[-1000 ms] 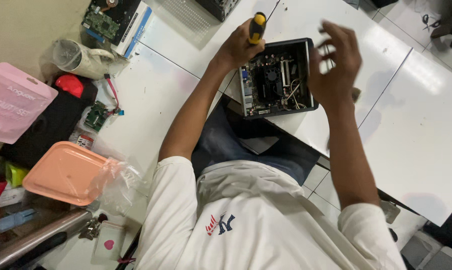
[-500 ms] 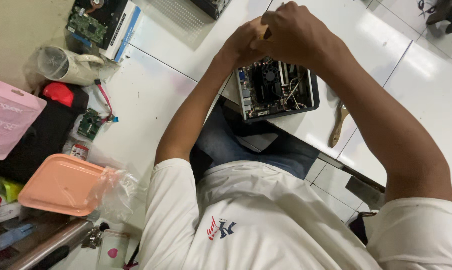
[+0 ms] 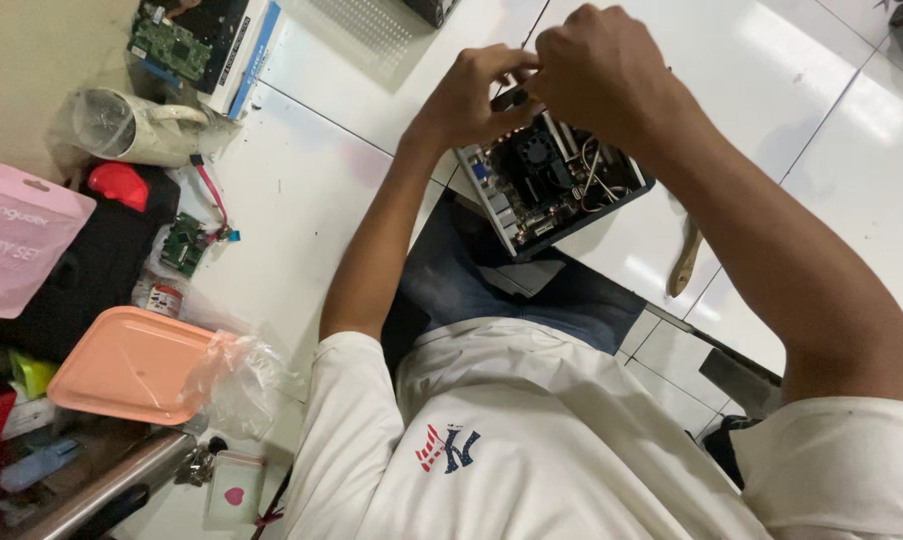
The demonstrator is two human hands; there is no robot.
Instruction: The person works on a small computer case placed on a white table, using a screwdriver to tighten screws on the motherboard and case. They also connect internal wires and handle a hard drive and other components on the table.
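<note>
A small open black computer case (image 3: 556, 185) rests on the white floor against my knees, showing a fan, a board and loose wires. My left hand (image 3: 466, 100) and my right hand (image 3: 601, 70) meet just above its far edge. Both are pinched around a short dark piece of a screwdriver (image 3: 511, 97); most of the tool is hidden by my fingers. My right fist covers the case's far corner.
A wooden-handled tool (image 3: 686, 262) lies on the floor right of the case. On the left are a small green circuit board (image 3: 181, 245), a clear plastic jug (image 3: 136, 125), a pink pouch (image 3: 16, 240), a salmon tray (image 3: 126, 365) and a perforated metal panel (image 3: 361, 30).
My right hand, spread open over the case a second ago, has come across and closed against my left hand. The screwdriver's yellow handle is no longer visible.
</note>
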